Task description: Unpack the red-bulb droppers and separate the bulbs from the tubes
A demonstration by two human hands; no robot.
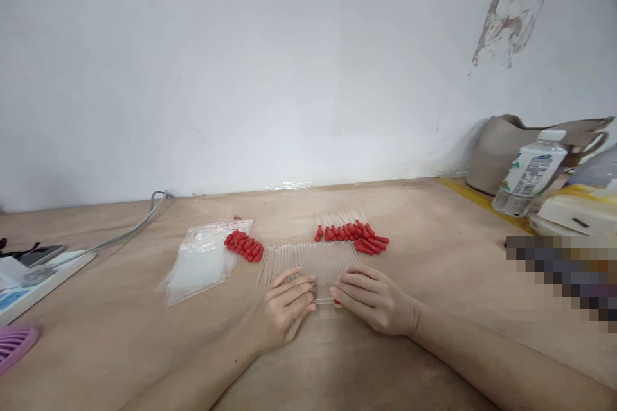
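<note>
Between my hands lies a clear glass dropper tube (324, 301). My left hand (289, 305) is closed around its left end, with the fingertips hiding most of it. At the other end, my right hand (373, 298) closes on a red rubber bulb (337, 302), which shows only in part under the fingers. Whether the bulb sits fully on the tube is hidden. Just beyond both hands, a row of bare glass tubes (308, 260) lies side by side on the table. Behind that row are several droppers with red bulbs (344, 231) fitted, their tubes pointing away from me.
Loose red bulbs (243, 245) are heaped on the right edge of clear plastic bags (202, 260). A power strip (48, 286) with a grey cable and a purple slotted object (17, 347) lie left. A bottle (530, 173) and a beige container (491, 154) stand at the back right.
</note>
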